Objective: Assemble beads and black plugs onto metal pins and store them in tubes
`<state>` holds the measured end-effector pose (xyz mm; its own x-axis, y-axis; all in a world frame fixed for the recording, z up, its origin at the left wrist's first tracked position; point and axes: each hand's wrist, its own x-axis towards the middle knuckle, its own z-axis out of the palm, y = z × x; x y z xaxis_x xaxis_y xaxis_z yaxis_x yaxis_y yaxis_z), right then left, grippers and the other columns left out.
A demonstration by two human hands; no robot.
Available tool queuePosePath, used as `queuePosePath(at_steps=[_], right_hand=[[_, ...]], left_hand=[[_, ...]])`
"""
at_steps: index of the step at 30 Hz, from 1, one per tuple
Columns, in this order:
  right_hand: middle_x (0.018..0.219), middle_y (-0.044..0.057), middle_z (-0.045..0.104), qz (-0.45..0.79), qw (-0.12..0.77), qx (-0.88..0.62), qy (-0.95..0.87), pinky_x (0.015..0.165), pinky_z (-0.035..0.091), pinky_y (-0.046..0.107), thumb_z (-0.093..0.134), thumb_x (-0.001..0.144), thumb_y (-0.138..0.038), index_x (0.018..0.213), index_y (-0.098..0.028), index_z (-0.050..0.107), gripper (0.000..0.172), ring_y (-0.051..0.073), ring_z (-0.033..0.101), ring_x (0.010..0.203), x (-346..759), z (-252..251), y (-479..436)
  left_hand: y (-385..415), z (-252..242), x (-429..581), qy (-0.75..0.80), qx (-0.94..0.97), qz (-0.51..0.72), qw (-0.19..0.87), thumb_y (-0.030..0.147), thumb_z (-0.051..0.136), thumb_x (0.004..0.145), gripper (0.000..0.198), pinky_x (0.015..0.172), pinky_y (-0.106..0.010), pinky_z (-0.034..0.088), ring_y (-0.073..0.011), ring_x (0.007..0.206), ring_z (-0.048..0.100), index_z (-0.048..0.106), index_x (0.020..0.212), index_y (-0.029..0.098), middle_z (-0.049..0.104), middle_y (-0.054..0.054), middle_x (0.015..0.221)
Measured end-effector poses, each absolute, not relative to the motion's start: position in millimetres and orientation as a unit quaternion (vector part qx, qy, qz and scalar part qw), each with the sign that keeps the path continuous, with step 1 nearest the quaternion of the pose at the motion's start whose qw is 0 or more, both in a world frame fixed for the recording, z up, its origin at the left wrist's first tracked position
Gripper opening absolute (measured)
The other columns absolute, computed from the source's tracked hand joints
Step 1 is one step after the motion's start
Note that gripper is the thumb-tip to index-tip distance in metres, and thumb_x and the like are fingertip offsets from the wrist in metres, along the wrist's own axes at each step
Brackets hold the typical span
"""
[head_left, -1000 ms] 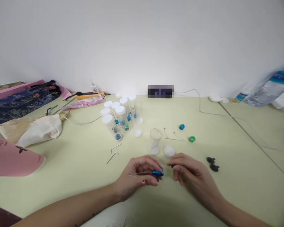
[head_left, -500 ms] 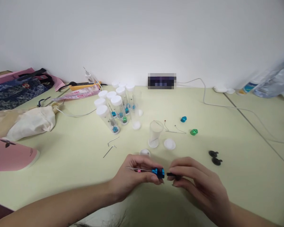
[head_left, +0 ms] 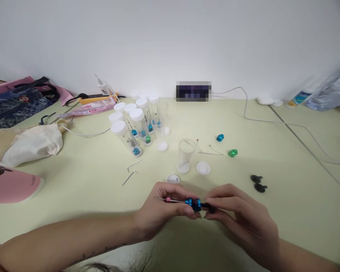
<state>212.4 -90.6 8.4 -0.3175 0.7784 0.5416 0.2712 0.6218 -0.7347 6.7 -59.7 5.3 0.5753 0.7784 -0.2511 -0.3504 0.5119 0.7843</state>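
Observation:
My left hand point(head_left: 166, 206) pinches a shiny blue metal fitting point(head_left: 193, 204) between thumb and fingers. From the fitting's left end runs a thin metal wire with a pink bead point(head_left: 168, 199), lying across the palm. My right hand point(head_left: 240, 215) is closed on a black stemmed piece point(head_left: 211, 207), its stem meeting the fitting's right end; how deep it sits I cannot tell. Ahead of the hands stand an open clear tube point(head_left: 184, 160) and a white cap point(head_left: 203, 167). A second white cap point(head_left: 173, 178) is just behind my left fingers.
Capped clear tubes point(head_left: 126, 139) with blue or green fittings stand left of centre, near two hex keys point(head_left: 130, 176). To the right lie a blue fitting point(head_left: 220, 138), a green fitting point(head_left: 232, 153), black pieces point(head_left: 260, 187) and thin wires point(head_left: 210, 153). A pink object point(head_left: 14, 185) lies left.
The black piece and the blue fitting have come together, closing the gap between them. My left hand moved slightly right. The view has tilted a little.

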Motion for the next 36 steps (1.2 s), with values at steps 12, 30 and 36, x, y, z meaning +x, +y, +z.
queuePosePath(at_steps=[12, 30, 36], right_hand=[[0.09, 0.006, 0.063, 0.234, 0.45, -0.344, -0.79, 0.059, 0.054, 0.021, 0.06, 0.083, 0.001, 0.109, -0.019, 0.064, 0.033, 0.014, 0.064, 0.075, 213.6, 10.4, -92.9], [0.068, -0.002, 0.07, 0.472, 0.347, -0.394, -0.708, 0.054, 0.056, 0.021, 0.042, 0.1, -0.026, 0.115, -0.025, 0.045, 0.015, 0.013, 0.069, 0.056, 217.6, 2.0, -99.6], [0.065, -0.003, 0.062, 0.584, 0.323, -0.396, -0.631, 0.042, 0.052, 0.019, 0.029, 0.102, -0.039, 0.113, -0.024, 0.039, 0.021, 0.011, 0.063, 0.046, 214.6, -0.3, -97.8]], left_hand=[[-60.0, 6.8, 3.7, 0.324, 0.36, 0.328, 0.811, 0.008, 0.081, 0.064, 0.019, 0.067, -0.021, 0.055, -0.0119, 0.066, 0.069, 0.076, 0.082, 0.013, 0.073, -0.003, 0.074], [-60.4, 8.8, 2.3, 0.316, 0.354, 0.295, 0.829, 0.008, 0.081, 0.062, 0.022, 0.069, -0.023, 0.056, -0.0128, 0.068, 0.069, 0.076, 0.084, 0.013, 0.075, -0.005, 0.076], [-61.4, 7.3, 2.9, 0.315, 0.35, 0.281, 0.837, 0.008, 0.081, 0.063, 0.022, 0.072, -0.023, 0.056, -0.0123, 0.071, 0.07, 0.075, 0.083, 0.014, 0.075, -0.003, 0.076]])
